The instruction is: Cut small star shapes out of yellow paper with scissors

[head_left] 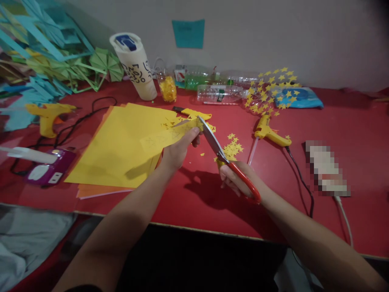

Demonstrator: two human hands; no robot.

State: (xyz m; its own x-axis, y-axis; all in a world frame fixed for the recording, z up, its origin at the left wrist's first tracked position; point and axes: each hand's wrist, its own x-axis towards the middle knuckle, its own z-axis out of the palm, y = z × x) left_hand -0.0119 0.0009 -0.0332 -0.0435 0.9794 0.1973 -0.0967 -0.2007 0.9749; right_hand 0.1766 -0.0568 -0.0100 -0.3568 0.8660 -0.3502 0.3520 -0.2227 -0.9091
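Observation:
My left hand is closed on a strip of yellow paper with star outlines drawn on it. Red-handled scissors are in my right hand, their blades pointing up and left. The blade tips meet the strip's right end, just beyond my left fingertips. Beneath the scissors, small cut-out yellow stars lie in a loose pile on the red table. A stack of yellow sheets lies left of my left hand, with orange paper under it. Yellow scraps and a yellow cutter lie behind the strip.
Yellow glue guns lie at the left and right, with trailing cords. A purple power strip, a tumbler, plastic bottles and a star-covered clear object surround the work area. A blurred-out device charges at right.

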